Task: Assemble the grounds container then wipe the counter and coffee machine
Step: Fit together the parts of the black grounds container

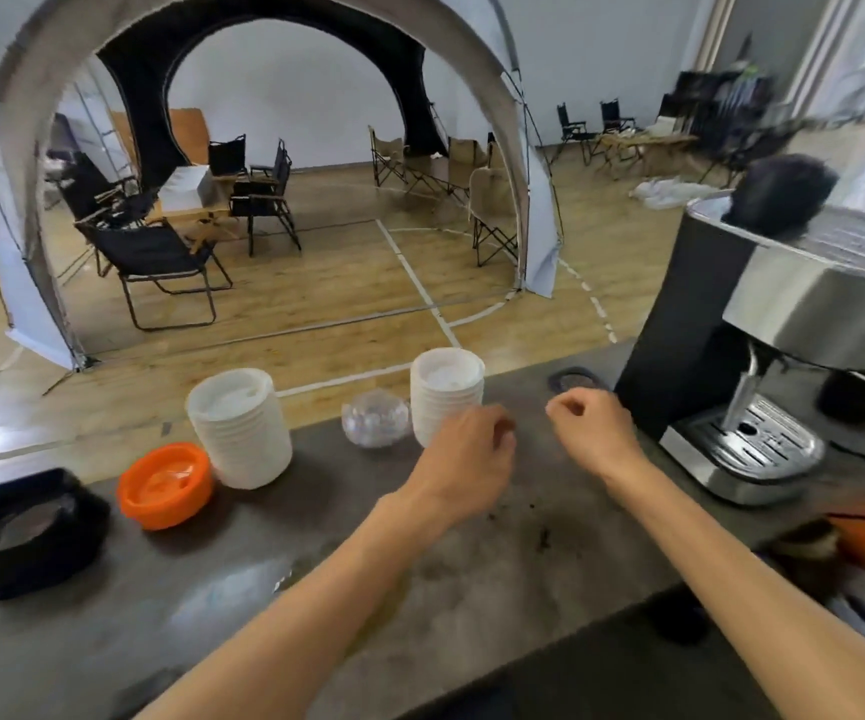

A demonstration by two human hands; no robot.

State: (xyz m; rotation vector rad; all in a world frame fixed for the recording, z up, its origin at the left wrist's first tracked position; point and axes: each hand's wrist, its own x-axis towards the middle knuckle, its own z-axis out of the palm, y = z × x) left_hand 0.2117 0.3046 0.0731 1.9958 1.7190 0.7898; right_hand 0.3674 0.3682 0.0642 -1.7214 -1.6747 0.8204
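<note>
Grey counter [243,589]: black grounds container [30,532] far left of both empty, loosely curled hands

A dark grey counter [243,579] carries a steel-and-black coffee machine [763,356] at its right end. Left of the machine, along the far edge, stand a small dark disc [573,379], a stack of white lids [446,392], a clear glass bowl [375,418], a second white lid stack [238,426], an orange lid [165,485] and a black container [30,532]. Dark coffee grounds [542,535] lie scattered on the surface in front of the machine.
</note>
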